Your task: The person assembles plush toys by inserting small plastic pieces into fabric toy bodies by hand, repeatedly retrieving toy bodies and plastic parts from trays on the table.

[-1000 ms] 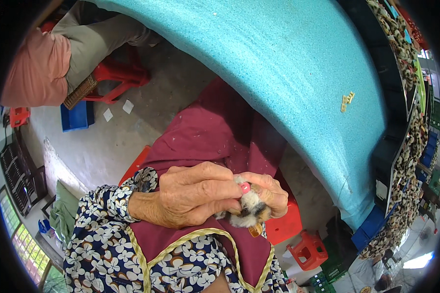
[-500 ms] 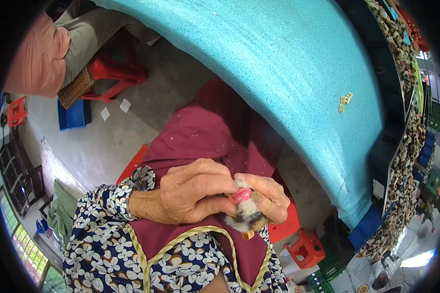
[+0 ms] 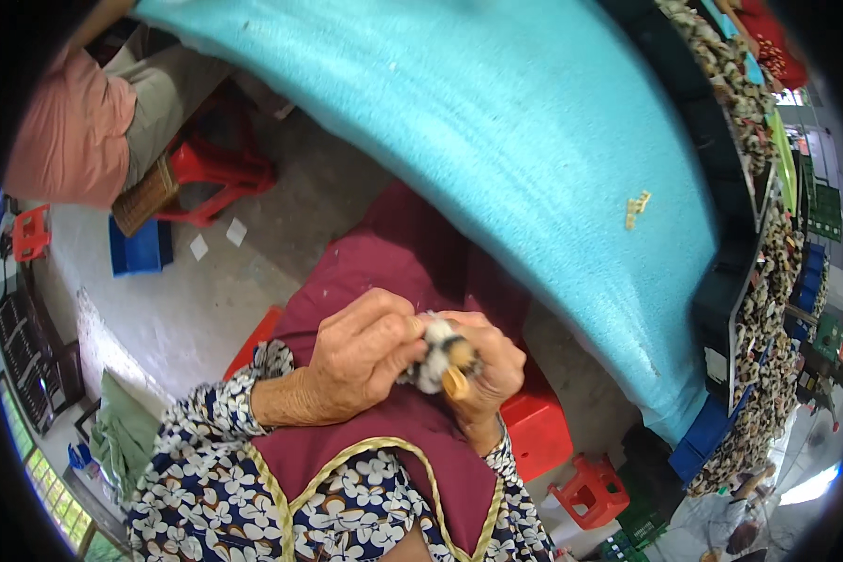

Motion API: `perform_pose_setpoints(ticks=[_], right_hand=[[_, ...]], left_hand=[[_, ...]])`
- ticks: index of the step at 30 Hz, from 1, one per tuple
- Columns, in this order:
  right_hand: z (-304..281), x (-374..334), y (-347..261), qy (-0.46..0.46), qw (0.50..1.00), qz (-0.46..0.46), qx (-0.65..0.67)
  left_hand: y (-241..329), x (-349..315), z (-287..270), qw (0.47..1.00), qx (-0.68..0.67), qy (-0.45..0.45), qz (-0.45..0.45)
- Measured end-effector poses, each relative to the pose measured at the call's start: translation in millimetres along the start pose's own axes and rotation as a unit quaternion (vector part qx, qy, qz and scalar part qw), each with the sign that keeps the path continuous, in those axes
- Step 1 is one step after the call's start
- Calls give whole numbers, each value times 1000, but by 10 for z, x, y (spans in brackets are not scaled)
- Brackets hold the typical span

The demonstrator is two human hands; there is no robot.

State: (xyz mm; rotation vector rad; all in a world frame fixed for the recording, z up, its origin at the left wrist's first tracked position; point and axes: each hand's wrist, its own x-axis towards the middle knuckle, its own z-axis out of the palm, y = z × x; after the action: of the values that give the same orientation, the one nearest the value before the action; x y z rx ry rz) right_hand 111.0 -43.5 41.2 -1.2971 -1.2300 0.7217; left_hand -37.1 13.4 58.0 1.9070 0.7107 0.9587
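Between my hands, above my lap, is a small furry piece [image 3: 434,358], white with black and tan patches and a yellow-orange part [image 3: 455,383] at its lower end. I cannot tell exactly what it is. My left hand [image 3: 361,351] pinches the furry piece from the left side with thumb and fingers. On the other side my right hand [image 3: 490,361] is closed around it, the palm and fingers supporting it. Fingers cover much of its upper edge. A maroon apron [image 3: 375,258] spreads over my lap beneath.
A blue-covered table [image 3: 496,122] lies ahead, with small yellow pieces [image 3: 638,210] on it. Heaps of small mottled furry pieces [image 3: 768,318] line the right. Red stools [image 3: 590,490], a blue bin [image 3: 140,248] and a seated person [image 3: 75,131] are around me.
The furry piece has been turned in my hands: its pink band no longer shows, and its tan patch and yellow-orange part face up. Both hands have shifted slightly.
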Motion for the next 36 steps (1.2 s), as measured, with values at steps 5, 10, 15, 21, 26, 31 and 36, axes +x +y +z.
perform_pose_setpoints(ticks=[5,10,15,21,26,31,36], right_hand=[[-10,44,233,-16,989,56,-137],[-35,91,238,-80,985,22,-151],[3,137,336,-125,981,43,-145],[41,313,561,-154,970,58,-178],[96,485,636,-180,961,87,-190],[150,484,991,-127,959,30,-254],[132,481,1096,-185,944,100,-256]], left_hand=[[-127,72,-17,990,16,-91,-104],[-155,80,14,980,-2,-84,-179],[-444,118,-30,975,-14,-125,-181],[-755,294,-19,964,-30,-141,-224],[-936,358,37,967,16,-124,-221],[-1361,391,235,966,76,-61,-240],[-1713,222,454,967,81,24,-241]])
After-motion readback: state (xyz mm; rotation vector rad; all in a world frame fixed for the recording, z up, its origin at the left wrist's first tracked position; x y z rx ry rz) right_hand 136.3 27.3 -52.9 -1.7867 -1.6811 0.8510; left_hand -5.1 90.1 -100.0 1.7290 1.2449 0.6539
